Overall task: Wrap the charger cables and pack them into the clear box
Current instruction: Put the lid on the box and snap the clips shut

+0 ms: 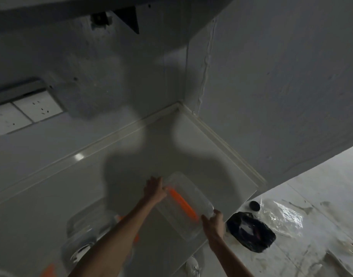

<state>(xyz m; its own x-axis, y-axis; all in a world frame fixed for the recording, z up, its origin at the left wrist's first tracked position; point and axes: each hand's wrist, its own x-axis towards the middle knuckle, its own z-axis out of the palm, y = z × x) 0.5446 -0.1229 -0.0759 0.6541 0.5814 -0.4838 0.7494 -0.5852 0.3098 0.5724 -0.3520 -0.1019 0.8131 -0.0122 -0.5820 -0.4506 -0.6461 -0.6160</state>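
Dim room, white counter (51, 196) run into a wall corner. Clear box (193, 193) lies on the counter near its right edge, set on a slant; an orange strip (182, 202) runs along it. Whether this is the box or only its lid, cannot tell.

Left hand (154, 189) grips the far end, fingers curled over the rim. Right hand (213, 221) grips the near end, thumb on top. Both forearms reach in from below.

Person's shadow falls across the counter and up the wall, darkening the box.

Near left, under the left forearm: second clear container (81, 232) with orange clips, contents blurred.

Right, down on the floor (321, 196): crumpled black bag (251, 234), clear plastic sheet (281, 216), small black round thing (254, 205). A shoe (192, 267) shows by the counter edge.

Wall sockets (21, 114) at far left
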